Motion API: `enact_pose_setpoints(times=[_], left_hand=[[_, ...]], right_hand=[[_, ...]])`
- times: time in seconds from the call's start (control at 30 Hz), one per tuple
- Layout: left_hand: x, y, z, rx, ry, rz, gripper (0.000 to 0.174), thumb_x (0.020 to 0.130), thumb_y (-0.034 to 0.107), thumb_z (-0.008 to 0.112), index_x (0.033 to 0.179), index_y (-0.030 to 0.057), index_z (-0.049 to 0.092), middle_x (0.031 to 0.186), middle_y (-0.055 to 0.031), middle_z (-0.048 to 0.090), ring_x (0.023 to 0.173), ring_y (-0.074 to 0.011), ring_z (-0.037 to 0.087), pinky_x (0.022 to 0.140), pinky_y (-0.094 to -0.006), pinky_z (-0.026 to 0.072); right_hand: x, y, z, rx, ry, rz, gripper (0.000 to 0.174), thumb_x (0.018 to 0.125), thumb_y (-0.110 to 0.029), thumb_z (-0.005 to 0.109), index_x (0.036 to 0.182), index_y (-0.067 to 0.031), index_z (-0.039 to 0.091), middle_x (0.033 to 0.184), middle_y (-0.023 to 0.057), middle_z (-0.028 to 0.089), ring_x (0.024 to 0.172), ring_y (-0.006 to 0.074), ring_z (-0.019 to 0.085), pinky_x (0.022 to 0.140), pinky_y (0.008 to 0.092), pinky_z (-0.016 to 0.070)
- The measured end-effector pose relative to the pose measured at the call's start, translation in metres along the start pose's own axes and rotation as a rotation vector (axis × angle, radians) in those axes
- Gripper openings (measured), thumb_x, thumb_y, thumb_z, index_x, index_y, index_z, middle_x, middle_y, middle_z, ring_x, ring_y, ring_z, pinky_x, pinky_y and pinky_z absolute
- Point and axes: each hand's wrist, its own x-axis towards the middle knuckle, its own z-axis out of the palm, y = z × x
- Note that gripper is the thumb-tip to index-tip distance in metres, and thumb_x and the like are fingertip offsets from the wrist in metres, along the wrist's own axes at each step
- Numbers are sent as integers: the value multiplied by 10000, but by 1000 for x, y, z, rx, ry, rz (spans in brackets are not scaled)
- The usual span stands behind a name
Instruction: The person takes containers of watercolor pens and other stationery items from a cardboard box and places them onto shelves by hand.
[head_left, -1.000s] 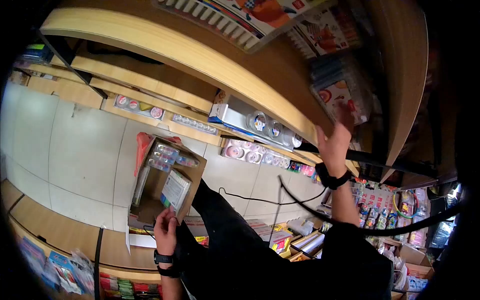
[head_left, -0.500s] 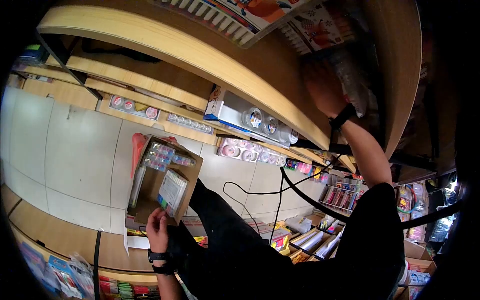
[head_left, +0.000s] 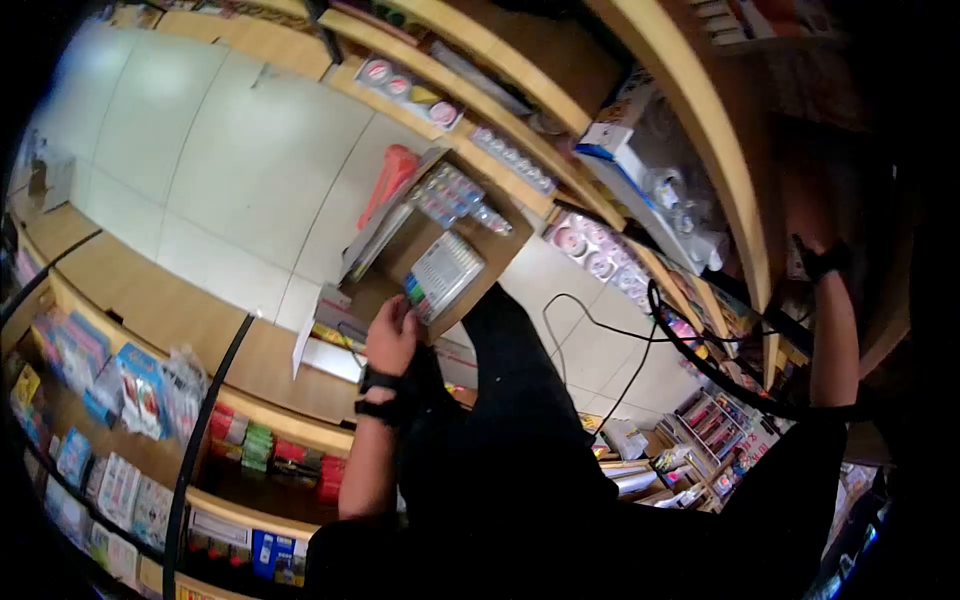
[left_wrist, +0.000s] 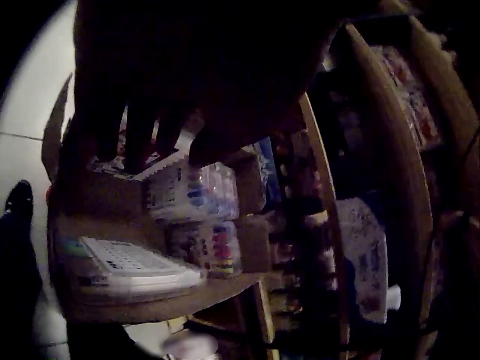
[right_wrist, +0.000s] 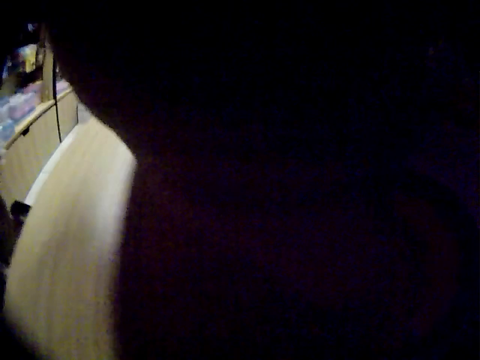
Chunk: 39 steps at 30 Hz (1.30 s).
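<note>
My left hand (head_left: 392, 338) grips the near edge of a cardboard box (head_left: 512, 232), its fingers reaching over the wall in the left wrist view. Inside the box lie a flat white pack of markers (head_left: 447, 272) and several clear packs with coloured contents (head_left: 447, 195). More packs with coloured tips (left_wrist: 214, 187) show in the left wrist view. My right hand (head_left: 808, 208) is deep in a dark shelf at the right, its fingers lost in shadow. A wooden shelf board (right_wrist: 79, 240) runs beside it in the right wrist view, where darkness hides the hand.
Below the upper shelf is a blue-and-white carton of clear round tubs (head_left: 670, 200). A red plastic bag (head_left: 388, 180) lies behind the box. Black cable (head_left: 600, 310) loops by my leg. Stocked shelves (head_left: 140, 380) line the left side; tiled floor (head_left: 240, 150) lies between.
My view has swung to the right side, so the box appears further right. The right hand has gone from the shelf edge into the dark shelf. My left hand stays at the box edge.
</note>
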Motion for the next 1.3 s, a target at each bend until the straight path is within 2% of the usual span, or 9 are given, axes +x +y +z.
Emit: enact_pose_setpoints(times=[0.07,0.17,0.2,0.37,0.67,1.0,1.17,1.2,1.3], left_hand=[[10,-16,15,184,63,77,362,767,173,592,1080,3,526,970,-207,593,908,-359,561,802,-410,447],[19,-16,35,359,62,80,427,758,202,594,1128,22,481,999,-190,564,946,-366,526,820,-435,419],[24,-34,49,427,-20,63,487,741,226,619,1165,48,459,1081,-173,527,998,-362,498,847,-426,411],[40,-33,69,580,-227,-89,575,689,317,671,1177,92,465,1170,-141,474,1066,-330,463,865,-423,410],[48,-21,67,851,-390,151,474,759,339,584,1146,93,468,1147,-123,484,1057,-299,470,886,-422,395],[45,12,35,957,-68,307,244,719,199,580,947,111,585,899,-74,584,890,-261,527,767,-369,400],[0,70,-39,542,-10,265,352,664,125,665,1007,76,605,866,-93,613,805,-277,574,708,-377,450],[-5,67,-74,20,-199,42,360,688,81,684,1038,49,606,872,-93,638,792,-191,603,730,-293,458],[-7,79,-109,-466,-377,-154,321,760,16,635,1074,-23,582,921,-60,634,820,-93,562,759,-234,439]], right_hand=[[-7,-13,-18,-117,47,-106,379,878,-112,451,1247,-34,423,1215,190,488,1112,324,467,961,369,357],[-14,-102,-118,348,-206,200,411,870,-79,480,1274,-43,413,1230,184,488,1112,328,488,950,358,382],[-18,-117,-130,327,25,36,378,849,-116,536,1219,-63,475,1126,145,572,991,295,573,842,365,451],[-66,-157,-114,749,-21,62,265,785,-19,588,1049,-14,575,1028,151,599,913,281,585,798,345,460],[-126,-220,-56,1031,-243,118,239,739,-16,639,974,-16,593,929,138,625,861,290,602,748,331,473],[-138,-210,-27,1125,-207,220,216,765,-35,623,977,-18,586,944,137,627,859,276,607,764,318,472],[-123,-184,-22,1238,-90,350,164,830,-31,557,983,22,580,939,115,633,876,175,602,793,276,457],[-106,-185,-21,1417,-53,392,165,841,-22,545,995,27,578,916,103,635,857,142,592,786,261,455],[-64,-200,-21,1511,-89,264,199,847,-44,555,1031,30,573,852,77,625,810,118,576,750,241,452]])
